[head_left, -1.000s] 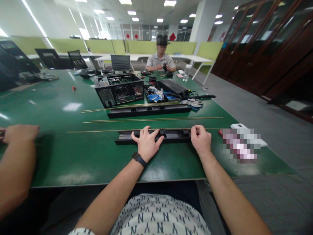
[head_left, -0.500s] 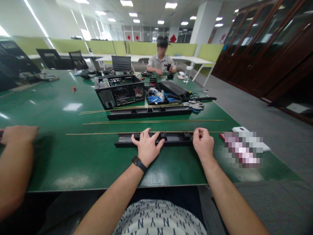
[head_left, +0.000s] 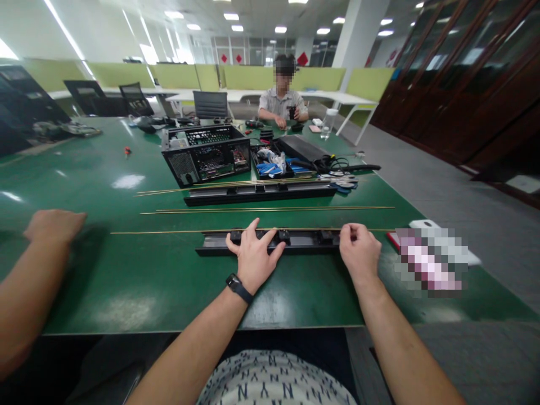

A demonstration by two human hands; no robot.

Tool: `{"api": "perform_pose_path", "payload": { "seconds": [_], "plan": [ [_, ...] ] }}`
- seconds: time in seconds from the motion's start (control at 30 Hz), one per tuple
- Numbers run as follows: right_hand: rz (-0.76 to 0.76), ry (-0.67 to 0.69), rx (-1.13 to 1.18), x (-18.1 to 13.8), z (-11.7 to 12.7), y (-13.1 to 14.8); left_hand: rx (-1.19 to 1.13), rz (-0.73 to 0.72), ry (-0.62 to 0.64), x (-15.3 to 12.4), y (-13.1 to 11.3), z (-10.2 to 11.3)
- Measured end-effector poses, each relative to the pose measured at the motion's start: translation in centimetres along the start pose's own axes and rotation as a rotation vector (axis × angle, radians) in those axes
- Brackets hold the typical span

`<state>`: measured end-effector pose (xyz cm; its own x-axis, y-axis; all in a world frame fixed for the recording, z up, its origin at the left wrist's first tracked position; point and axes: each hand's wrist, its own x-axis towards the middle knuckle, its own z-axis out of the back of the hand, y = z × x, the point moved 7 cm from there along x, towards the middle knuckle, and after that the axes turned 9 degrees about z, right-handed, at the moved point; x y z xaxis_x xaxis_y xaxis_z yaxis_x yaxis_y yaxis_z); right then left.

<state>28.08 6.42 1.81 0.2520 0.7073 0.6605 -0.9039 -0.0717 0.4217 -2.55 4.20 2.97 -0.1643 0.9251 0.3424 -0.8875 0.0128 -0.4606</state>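
A black channel-shaped rail lies crosswise in front of me, with small black blocks set along it. My left hand, with a dark watch on its wrist, rests on the rail's middle, fingers spread around the blocks. Along the rail's far edge runs a thin brass-coloured rod, sticking out well past the left end. At the right end of the rail, my right hand is closed in a pinch on this rod; the fingertips are partly hidden.
Two more rods and a second black rail lie beyond. Behind them stand an open computer case and a tray with gloves. A co-worker's arm reaches in at left; another person sits opposite. A blurred item lies right.
My right hand stays pinched at the rail's right end, having shifted slightly right in view. The left hand keeps its place. The co-worker's hand at left has moved right, further into view.
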Motion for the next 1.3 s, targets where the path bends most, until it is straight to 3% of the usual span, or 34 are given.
{"api": "perform_pose_path", "payload": {
  "seconds": [1.3],
  "plan": [
    [-0.013,0.018,0.006,-0.07,-0.01,-0.2,-0.068,-0.004,-0.036,-0.07,0.36,-0.16]
  ]
}}
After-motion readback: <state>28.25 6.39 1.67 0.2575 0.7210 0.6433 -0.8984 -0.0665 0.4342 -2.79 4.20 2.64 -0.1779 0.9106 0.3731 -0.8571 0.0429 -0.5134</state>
